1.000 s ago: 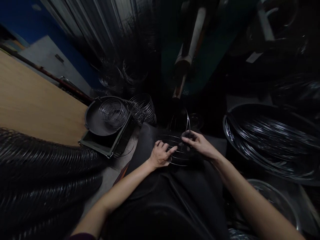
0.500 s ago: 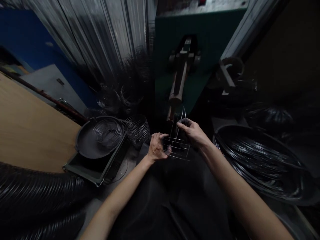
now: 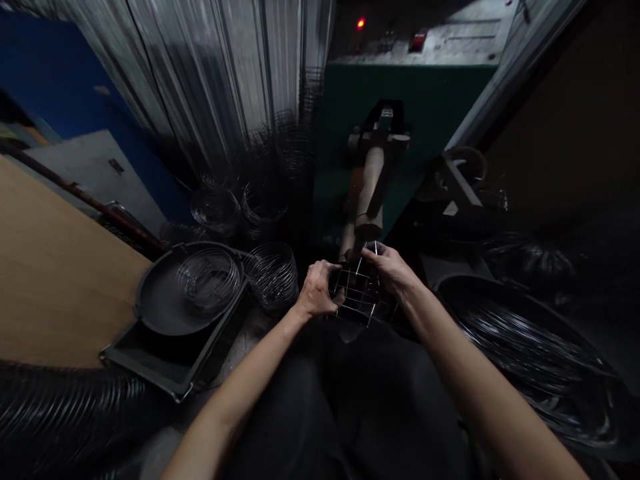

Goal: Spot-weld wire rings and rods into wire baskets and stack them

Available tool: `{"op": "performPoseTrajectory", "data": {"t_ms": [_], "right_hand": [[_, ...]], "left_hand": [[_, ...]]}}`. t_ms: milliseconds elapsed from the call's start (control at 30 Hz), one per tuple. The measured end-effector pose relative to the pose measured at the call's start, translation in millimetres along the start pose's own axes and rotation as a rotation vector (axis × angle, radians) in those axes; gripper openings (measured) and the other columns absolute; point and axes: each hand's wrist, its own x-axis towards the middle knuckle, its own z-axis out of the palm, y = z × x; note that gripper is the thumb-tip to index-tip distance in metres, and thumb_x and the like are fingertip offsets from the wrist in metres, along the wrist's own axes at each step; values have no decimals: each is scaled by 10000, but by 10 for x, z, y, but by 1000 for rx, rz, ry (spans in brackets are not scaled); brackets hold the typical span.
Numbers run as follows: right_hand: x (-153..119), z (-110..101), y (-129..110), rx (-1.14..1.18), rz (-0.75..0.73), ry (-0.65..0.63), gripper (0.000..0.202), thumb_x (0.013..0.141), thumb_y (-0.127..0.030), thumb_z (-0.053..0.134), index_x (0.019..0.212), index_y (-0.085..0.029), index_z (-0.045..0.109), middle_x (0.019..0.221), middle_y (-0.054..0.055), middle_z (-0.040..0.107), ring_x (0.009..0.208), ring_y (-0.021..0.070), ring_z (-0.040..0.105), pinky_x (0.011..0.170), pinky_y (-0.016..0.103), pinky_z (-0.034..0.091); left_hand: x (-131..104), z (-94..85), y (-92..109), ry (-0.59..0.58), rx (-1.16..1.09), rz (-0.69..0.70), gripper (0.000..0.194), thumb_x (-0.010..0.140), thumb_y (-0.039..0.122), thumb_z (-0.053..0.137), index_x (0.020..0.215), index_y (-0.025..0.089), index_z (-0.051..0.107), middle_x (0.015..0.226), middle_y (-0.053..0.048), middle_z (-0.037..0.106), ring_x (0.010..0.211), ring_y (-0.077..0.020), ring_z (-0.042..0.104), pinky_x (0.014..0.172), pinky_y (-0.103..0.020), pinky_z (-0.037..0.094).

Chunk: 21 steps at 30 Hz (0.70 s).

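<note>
Head view: gloom, green machine (image 3: 420, 107), ribbed wall (image 3: 250, 67). Left hand (image 3: 316, 290) and right hand (image 3: 393, 268) reach forward, fingers gripping a wire frame (image 3: 357, 290).

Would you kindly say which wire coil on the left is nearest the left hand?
The wire coil just right of the round basin; the others, including the coil inside it, sit farther from the left hand.

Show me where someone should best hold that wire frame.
I'd grip the wire frame by its outer edges, left hand coming from the left, right hand from the right: its thin bars form an open grid, leaving gaps for fingertips.
</note>
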Motion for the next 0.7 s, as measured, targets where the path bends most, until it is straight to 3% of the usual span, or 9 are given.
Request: {"op": "performPoseTrajectory", "data": {"t_ms": [400, 700], "right_hand": [[242, 56, -27, -33, 45, 94, 315, 623, -320, 761, 671, -171, 489, 424, -70, 405, 351, 44, 307, 340, 180, 204], [305, 78, 63, 48, 34, 74, 241, 666, -256, 699, 665, -174, 473, 427, -75, 382, 351, 41, 292, 336, 177, 197]], "left_hand": [[208, -9, -128, -60, -44, -37, 435, 630, 226, 585, 1048, 156, 484, 958, -89, 557, 920, -240, 531, 843, -393, 426], [266, -50, -201, -83, -28, -21, 417, 628, 210, 586, 1032, 161, 497, 923, -75, 565, 868, -227, 545, 806, -379, 435]]}}
